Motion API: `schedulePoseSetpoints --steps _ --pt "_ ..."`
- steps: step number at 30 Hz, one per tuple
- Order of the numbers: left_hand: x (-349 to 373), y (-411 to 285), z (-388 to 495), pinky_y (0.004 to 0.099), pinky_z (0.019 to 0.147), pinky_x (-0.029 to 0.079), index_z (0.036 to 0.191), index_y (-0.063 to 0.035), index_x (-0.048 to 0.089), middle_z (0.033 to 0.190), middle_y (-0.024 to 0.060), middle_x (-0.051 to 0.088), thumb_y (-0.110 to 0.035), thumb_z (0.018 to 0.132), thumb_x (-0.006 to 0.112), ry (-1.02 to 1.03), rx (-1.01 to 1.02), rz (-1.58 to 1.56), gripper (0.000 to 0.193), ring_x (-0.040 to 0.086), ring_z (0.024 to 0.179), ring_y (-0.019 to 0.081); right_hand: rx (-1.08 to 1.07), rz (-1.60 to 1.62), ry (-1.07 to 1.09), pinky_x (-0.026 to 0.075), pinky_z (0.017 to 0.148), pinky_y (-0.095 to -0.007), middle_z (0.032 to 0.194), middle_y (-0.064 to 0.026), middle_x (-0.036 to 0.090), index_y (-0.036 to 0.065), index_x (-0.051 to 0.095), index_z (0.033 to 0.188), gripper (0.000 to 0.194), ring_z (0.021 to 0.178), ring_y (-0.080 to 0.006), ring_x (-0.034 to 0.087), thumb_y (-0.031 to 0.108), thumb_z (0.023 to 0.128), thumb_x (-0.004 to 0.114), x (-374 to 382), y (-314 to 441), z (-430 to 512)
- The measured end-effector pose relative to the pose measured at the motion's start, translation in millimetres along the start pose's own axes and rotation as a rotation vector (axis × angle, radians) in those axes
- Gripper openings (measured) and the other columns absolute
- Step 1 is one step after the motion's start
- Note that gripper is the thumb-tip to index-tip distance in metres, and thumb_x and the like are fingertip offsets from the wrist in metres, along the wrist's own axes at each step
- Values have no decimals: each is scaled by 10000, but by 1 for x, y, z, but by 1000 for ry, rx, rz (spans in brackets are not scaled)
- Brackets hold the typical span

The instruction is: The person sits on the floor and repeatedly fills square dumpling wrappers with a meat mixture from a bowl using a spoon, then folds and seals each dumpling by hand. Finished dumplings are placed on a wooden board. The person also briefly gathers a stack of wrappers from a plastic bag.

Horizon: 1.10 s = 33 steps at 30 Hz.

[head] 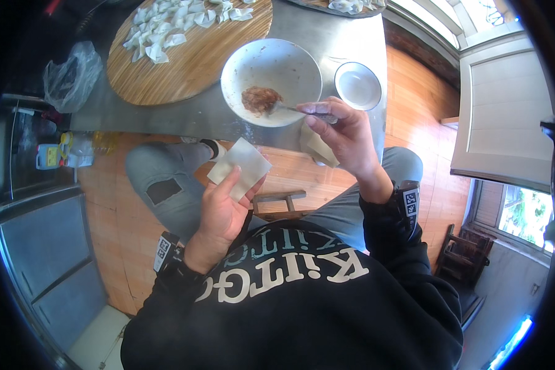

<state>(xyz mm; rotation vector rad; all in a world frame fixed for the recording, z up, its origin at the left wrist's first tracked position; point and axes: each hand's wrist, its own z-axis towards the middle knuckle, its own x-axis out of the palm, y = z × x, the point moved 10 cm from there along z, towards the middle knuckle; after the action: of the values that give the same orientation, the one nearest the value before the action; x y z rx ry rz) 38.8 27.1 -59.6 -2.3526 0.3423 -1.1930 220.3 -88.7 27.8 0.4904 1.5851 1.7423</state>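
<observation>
A square dough wrapper (244,163) lies flat across the fingers of my left hand (221,212), its thumb pressing on top. My right hand (347,132) grips the handle of a metal spoon (286,108). The spoon's tip rests against a lump of minced filling (260,99) inside a large white bowl (284,60). Smears of filling cling to the bowl's inner wall. Partly hidden under my right hand, a stack of wrappers (315,144) sits at the table's near edge. A small white bowl (358,86) with a dark rim stands right of the large one.
Folded wontons (162,32) cover part of a round wooden board (189,69) on the metal table (134,120). More wontons (351,5) lie on another board at the far edge. A clear plastic bag (74,76) is at left. Bottles (81,143) stand below; a wooden stool (462,254) is at right.
</observation>
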Motion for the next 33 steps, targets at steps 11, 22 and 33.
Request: schedulePoseSetpoints --steps 11,22,33 --pt "-3 -7 1 446 1093 438 1441 19 376 1441 205 480 -207 1045 388 -24 -24 -82 456 499 1316 322 -501 -649 -67 517 656 -333 840 -61 618 60 724 1026 267 758 -222 602 -13 770 749 9 55 5" --pt "4 -10 8 471 1116 411 1401 22 409 1416 193 505 -223 1044 410 17 -4 -242 433 490 1320 342 -609 -661 73 518 663 -326 867 -73 621 19 716 977 257 787 -228 601 -14 727 764 14 62 1" --pt "-2 -9 9 467 1116 413 1379 36 428 1388 179 531 -204 1051 404 -48 20 -192 407 518 1292 316 -614 -658 127 521 669 -321 874 -73 618 16 721 969 245 799 -222 603 -13 729 760 13 63 2"
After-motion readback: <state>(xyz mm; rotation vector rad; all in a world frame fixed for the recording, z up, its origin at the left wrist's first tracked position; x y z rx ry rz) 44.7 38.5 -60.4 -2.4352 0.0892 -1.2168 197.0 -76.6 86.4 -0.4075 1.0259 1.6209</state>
